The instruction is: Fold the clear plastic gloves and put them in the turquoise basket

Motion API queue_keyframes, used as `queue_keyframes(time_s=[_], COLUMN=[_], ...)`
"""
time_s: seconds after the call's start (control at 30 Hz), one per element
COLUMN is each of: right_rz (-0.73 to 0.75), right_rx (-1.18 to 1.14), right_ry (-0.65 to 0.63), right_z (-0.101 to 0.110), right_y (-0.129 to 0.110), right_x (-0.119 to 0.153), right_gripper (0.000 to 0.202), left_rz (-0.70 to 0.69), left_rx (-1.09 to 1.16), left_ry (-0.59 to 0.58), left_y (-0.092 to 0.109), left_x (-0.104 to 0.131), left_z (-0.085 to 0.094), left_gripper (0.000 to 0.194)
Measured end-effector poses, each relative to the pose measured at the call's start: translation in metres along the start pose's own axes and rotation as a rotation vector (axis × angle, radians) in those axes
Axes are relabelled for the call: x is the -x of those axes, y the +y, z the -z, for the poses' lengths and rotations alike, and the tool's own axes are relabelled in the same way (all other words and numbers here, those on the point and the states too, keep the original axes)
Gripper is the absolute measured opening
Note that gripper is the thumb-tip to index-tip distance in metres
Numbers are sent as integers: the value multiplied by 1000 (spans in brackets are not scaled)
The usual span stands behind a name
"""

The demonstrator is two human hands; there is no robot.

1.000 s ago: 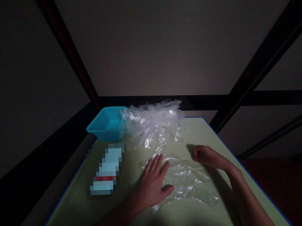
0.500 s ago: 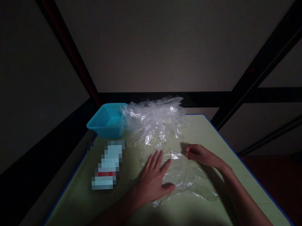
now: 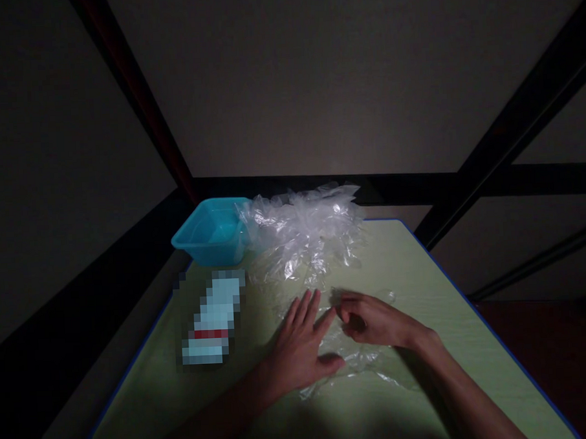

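Note:
A thin clear plastic piece [image 3: 364,360], crinkled and shiny, lies on the pale green table. My left hand [image 3: 302,348] rests flat on its left part, fingers spread. Just right of it, my right hand [image 3: 370,319] is over the upper part of the plastic, thumb and fingers curled together near my left index fingertip. What the right fingers pinch, if anything, is too small to make out. Beyond both hands sits a heaped pile of clear plastic pieces [image 3: 307,228].
A blue basin [image 3: 211,252] stands at the table's back left, touching the pile. In front of it lies a pixelated light-blue item [image 3: 214,317] with a red band. The green table [image 3: 474,367] has a blue edge, and a wall rises behind it.
My right hand has moved left, closer to my left hand and over the plastic. My left hand stays flat and spread. The view has shifted slightly.

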State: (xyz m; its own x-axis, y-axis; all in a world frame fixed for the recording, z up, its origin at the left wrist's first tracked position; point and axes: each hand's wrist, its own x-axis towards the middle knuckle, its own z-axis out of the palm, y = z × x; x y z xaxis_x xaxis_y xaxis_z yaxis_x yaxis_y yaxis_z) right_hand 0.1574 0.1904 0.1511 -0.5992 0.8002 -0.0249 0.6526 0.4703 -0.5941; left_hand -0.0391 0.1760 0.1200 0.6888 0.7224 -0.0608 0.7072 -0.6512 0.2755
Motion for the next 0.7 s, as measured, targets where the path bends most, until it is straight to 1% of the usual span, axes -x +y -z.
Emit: queue_keyframes(time_s=[0.13, 0.2, 0.27, 0.43, 0.53, 0.6, 0.63, 0.7], right_rz=[-32, -73, -140, -339, -367, -315, -267, -143], right_rx=[-23, -31, -27, 13, 19, 22, 23, 24], right_ry=[51, 124, 248, 639, 799, 829, 811, 716], right_z=[2, 5, 8, 17, 20, 17, 13, 1], right_y=[14, 21, 29, 50, 53, 47, 42, 28], right_x=[1, 1, 1, 5, 8, 6, 4, -2], right_gripper=[18, 14, 12, 16, 21, 23, 22, 21], left_rz=[9, 4, 1, -2, -11, -19, -21, -35], left_rx=[-4, -4, -3, -3, -16, -25, -28, -25], left_ry=[-22, -32, -43, -66, -55, -44, -39, -13], left_y=[-1, -1, 0, 0, -1, -2, -3, -4], left_x=[1, 1, 0, 0, 2, 3, 3, 4], left_z=[1, 2, 4, 6, 4, 2, 0, -2], left_gripper=[81, 80, 80, 80, 81, 82, 82, 82])
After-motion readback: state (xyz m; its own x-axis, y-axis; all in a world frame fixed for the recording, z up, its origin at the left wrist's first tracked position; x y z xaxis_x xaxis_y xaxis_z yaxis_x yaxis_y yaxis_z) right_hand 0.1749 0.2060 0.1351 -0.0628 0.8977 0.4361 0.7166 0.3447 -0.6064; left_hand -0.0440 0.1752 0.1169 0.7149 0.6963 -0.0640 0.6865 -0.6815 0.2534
